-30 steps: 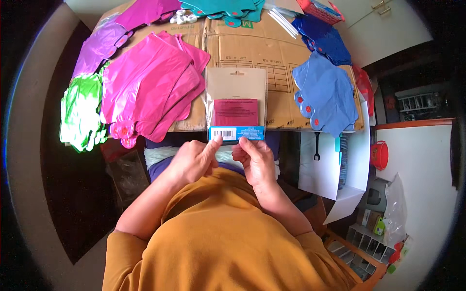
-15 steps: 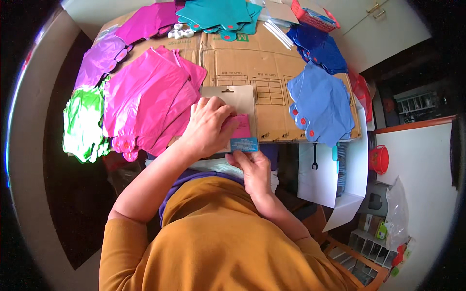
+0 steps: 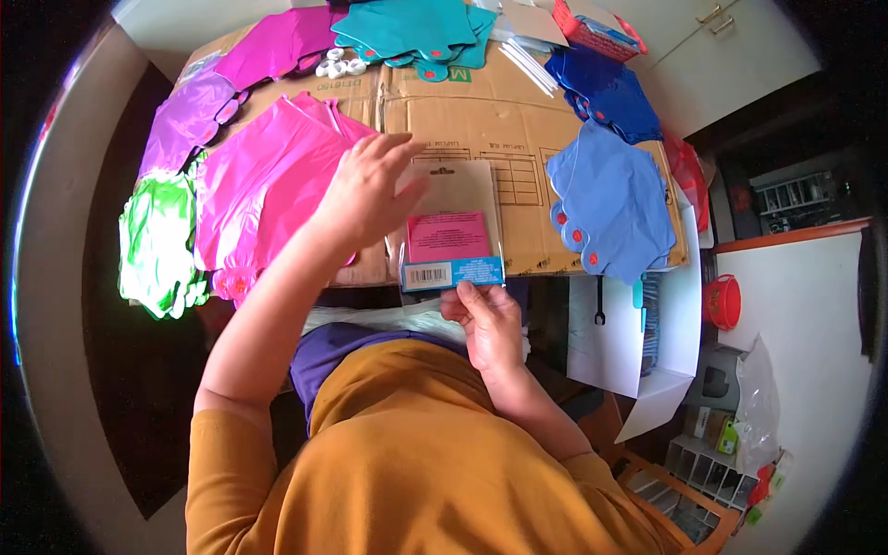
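Observation:
A flat clear packet [image 3: 448,239] with a hanging slot, a pink card panel and a blue barcode strip rests on the cardboard at the near edge. My right hand [image 3: 487,324] pinches its bottom edge between thumb and fingers. My left hand [image 3: 372,185] is raised beside the packet's upper left, fingers apart and holding nothing. Under and left of that hand spreads a pile of shiny pink foil sheets [image 3: 264,180] with scalloped ends. Bright green foil pieces [image 3: 157,245] lie farther left.
Around the cardboard-covered table [image 3: 425,116] lie foil piles: purple [image 3: 190,120], magenta [image 3: 277,42], teal [image 3: 412,32], dark blue [image 3: 610,92] and light blue [image 3: 615,199]. White rolls [image 3: 340,64], white sticks [image 3: 530,67] and a red basket [image 3: 601,32] sit at the back.
My left hand has come off the packet, moving up and left, with its fingers spreading. The packet's barcode strip is now uncovered. My right hand keeps its pinch, slightly farther right.

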### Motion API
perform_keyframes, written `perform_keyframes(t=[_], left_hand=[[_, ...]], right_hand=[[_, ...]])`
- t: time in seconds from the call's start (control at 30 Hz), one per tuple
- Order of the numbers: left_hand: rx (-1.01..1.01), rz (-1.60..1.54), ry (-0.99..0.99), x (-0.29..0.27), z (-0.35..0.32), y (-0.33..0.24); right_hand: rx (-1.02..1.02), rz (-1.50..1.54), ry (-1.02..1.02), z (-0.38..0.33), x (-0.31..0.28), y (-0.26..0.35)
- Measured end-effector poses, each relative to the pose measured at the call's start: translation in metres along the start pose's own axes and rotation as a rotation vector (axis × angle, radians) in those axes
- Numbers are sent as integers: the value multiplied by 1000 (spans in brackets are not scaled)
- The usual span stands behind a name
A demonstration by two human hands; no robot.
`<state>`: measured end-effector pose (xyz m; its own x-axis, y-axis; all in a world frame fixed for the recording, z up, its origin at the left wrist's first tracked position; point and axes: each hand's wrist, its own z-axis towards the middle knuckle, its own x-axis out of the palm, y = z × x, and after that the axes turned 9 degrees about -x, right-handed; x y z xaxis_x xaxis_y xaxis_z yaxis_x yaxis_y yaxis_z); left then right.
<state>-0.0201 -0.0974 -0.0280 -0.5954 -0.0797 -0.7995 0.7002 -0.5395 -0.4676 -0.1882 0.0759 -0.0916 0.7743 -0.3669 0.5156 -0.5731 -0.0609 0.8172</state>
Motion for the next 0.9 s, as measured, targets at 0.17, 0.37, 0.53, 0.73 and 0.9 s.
perform_keyframes(t=[0.17, 0.37, 0.53, 0.73, 0.9], left_hand=[[226, -135, 129, 1, -2, 1], [62, -177, 318, 9, -22, -22], [5, -153, 441, 5, -20, -31], [-87, -148, 428, 10, -19, -37], [-147, -50, 503, 11, -15, -46]], right_hand=[[-23, -10, 24, 3, -7, -5], [-7, -81, 87, 5, -8, 5], [-3, -183, 112, 7, -10, 10], [18, -165, 103, 7, -12, 12], [-6, -179, 113, 7, -9, 12]])
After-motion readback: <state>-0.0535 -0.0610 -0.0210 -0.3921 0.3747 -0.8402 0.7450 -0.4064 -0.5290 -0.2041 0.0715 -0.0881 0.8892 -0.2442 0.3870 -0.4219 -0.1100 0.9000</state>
